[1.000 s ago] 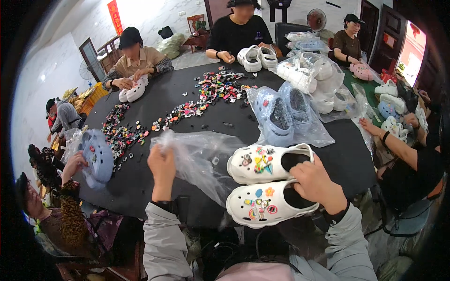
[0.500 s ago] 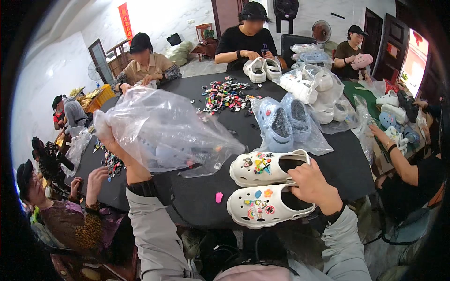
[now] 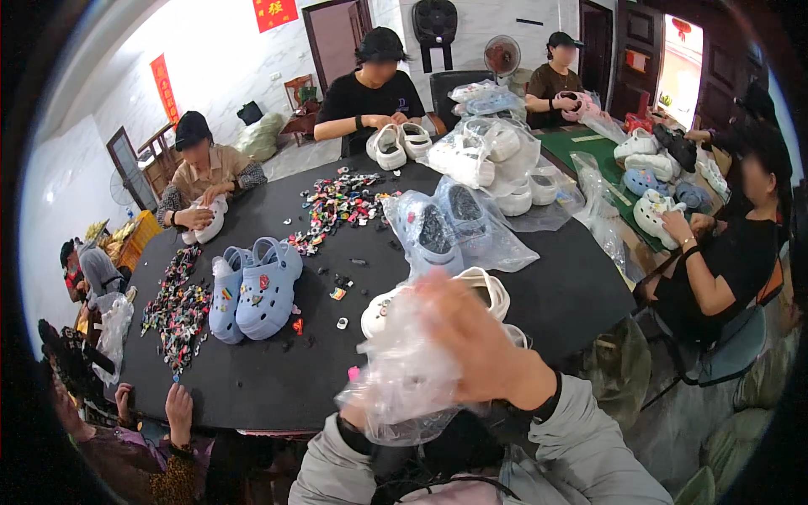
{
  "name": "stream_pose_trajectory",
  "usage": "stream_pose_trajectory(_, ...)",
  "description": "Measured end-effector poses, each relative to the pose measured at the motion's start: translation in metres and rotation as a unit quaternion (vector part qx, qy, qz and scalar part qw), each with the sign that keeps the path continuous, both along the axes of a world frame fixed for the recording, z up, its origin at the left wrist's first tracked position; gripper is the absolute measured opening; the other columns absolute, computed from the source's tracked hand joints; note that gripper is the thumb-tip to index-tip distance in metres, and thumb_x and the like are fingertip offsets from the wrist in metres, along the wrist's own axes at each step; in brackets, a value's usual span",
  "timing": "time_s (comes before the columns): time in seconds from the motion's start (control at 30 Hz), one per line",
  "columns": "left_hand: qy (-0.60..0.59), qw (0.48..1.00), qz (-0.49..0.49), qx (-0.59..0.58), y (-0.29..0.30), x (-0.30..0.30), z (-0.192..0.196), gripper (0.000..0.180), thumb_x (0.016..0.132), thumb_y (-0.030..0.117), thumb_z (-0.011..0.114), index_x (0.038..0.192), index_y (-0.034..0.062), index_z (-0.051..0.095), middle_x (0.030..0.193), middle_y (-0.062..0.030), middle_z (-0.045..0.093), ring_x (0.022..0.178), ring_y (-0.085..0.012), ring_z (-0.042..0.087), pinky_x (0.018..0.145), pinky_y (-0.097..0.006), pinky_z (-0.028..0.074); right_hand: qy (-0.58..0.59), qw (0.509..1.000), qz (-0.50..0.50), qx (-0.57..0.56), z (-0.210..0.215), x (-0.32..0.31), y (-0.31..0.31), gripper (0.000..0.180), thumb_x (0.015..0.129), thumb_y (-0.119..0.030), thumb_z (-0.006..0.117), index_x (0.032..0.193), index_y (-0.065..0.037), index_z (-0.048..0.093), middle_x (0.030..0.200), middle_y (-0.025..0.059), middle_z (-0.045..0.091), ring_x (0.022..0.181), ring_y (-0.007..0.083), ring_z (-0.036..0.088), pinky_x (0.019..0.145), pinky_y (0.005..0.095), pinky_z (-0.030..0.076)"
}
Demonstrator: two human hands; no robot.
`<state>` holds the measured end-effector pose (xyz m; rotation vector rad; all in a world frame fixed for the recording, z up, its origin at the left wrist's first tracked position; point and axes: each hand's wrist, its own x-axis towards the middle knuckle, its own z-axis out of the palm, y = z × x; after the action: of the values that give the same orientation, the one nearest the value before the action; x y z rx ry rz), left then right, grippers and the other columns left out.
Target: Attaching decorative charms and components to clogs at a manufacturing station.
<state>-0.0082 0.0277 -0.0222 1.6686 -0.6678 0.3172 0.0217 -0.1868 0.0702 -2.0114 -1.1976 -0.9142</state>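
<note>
A crumpled clear plastic bag (image 3: 400,370) is between my two hands, close to the table's near edge. My right hand (image 3: 492,345), smeared by motion, is closed on the bag's upper part. Low behind the bag is my left hand (image 3: 354,415), touching it; its fingers are hidden. Just beyond my hands, a pair of white clogs (image 3: 376,315) lies on the table, mostly covered by the bag and my right hand. A small pink charm (image 3: 353,372) lies beside the bag.
Blue clogs with charms (image 3: 268,290) stand left on the black table (image 3: 581,303). Heaps of colourful charms (image 3: 341,200) lie beyond and left. Bagged blue clogs (image 3: 463,223) and bagged white clogs (image 3: 471,156) are ahead right. Several people sit around, some handling clogs.
My left hand has come from the far left back toward me with the bag, uncovering the blue clogs. My right hand has left the white clogs and taken the bag. The view has turned right.
</note>
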Motion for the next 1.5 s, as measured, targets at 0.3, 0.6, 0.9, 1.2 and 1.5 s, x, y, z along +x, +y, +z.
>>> stream_pose_trajectory(0.3,0.154,0.964,-0.193,-0.098,-0.038,0.022,0.03,0.04,0.096,0.022,0.055,0.129,-0.0001,0.049,0.127,-0.0138,0.054,0.117,-0.0219,0.053,0.101,-0.04,0.043,-0.02,0.979,0.114,0.167,-0.009,0.012,0.008,0.043,0.072,-0.021,0.074,0.106,0.003,0.062,0.114,0.0211,0.059,0.106,0.0392,0.058,0.087,0.049,0.051)
stream_pose_trajectory(0.6,0.217,0.837,-0.254,-0.433,-0.026,0.002,0.074,0.048,0.1,0.027,0.049,0.137,-0.0026,0.04,0.138,-0.0162,0.047,0.125,-0.0254,0.049,0.106,-0.041,0.039,-0.066,0.989,-0.012,0.13,-0.011,0.001,0.025,0.037,0.079,-0.026,0.063,0.106,-0.002,0.059,0.113,0.0127,0.06,0.112,0.0324,0.056,0.106,0.05,0.032)
stream_pose_trajectory(0.9,0.114,0.965,0.093,-0.215,-0.017,0.023,0.022,0.049,0.099,0.015,0.05,0.142,0.0004,0.034,0.124,-0.0157,0.057,0.111,-0.025,0.057,0.097,-0.038,0.045,0.019,0.996,-0.075,-0.047,-0.03,-0.013,0.035,0.038,0.075,-0.018,0.062,0.109,0.001,0.059,0.11,0.0115,0.058,0.109,0.0293,0.053,0.092,0.0383,0.041)
stream_pose_trajectory(1.2,0.291,0.888,0.024,-0.355,-0.019,-0.001,0.03,0.035,0.096,0.012,0.051,0.13,0.0056,0.045,0.117,-0.0129,0.059,0.103,-0.0233,0.062,0.088,-0.035,0.053,0.004,0.994,-0.002,-0.113,-0.038,-0.034,0.034,0.043,0.086,-0.026,0.055,0.129,-0.02,0.053,0.146,0.0184,0.039,0.137,0.0415,0.035,0.107,0.0593,0.03)
stream_pose_trajectory(1.5,0.396,0.861,-0.064,-0.313,-0.023,-0.017,0.014,0.049,0.097,0.016,0.05,0.142,0.0021,0.037,0.132,-0.0137,0.053,0.119,-0.0248,0.055,0.098,-0.038,0.046,0.011,0.996,-0.025,-0.086,-0.054,-0.01,0.015,0.046,0.081,-0.021,0.06,0.125,-0.007,0.055,0.117,0.0147,0.059,0.109,0.0336,0.056,0.089,0.0473,0.047)
